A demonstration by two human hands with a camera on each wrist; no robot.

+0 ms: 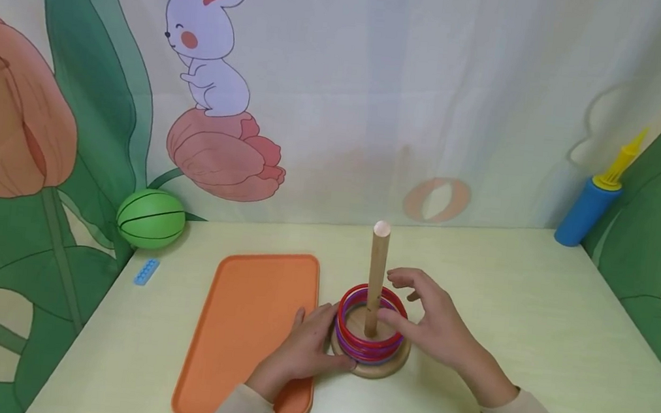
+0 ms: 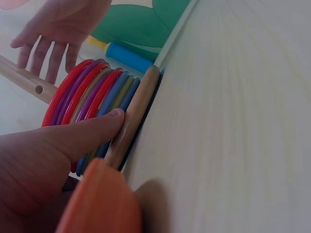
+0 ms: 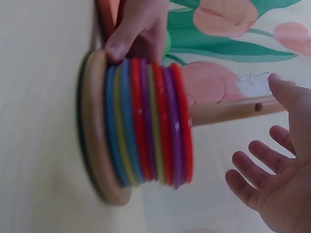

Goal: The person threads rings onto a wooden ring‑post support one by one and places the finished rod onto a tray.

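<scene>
A wooden ring-toss stand stands on the table, with its round base [image 1: 378, 370] flat and its peg [image 1: 379, 263] upright. Round the peg lies a stack of coloured rings [image 3: 154, 126] in red, purple, yellow-green and blue. My left hand [image 1: 309, 349] grips the stand low on its left side; the thumb [image 2: 99, 130] lies against the lowest rings and the base edge. Some of its fingers are hidden behind the stack. To the right of the peg is my right hand [image 1: 438, 324], its fingers spread and nothing held. In the right wrist view it is apart from the rings.
An orange tray [image 1: 256, 311] lies left of the stand, partly under the left forearm. Farther left are a green ball [image 1: 151, 219] and a small blue toy brick [image 1: 146, 272]. A blue and yellow hand pump [image 1: 590, 206] stands at the back right, before a printed curtain [image 1: 341, 89].
</scene>
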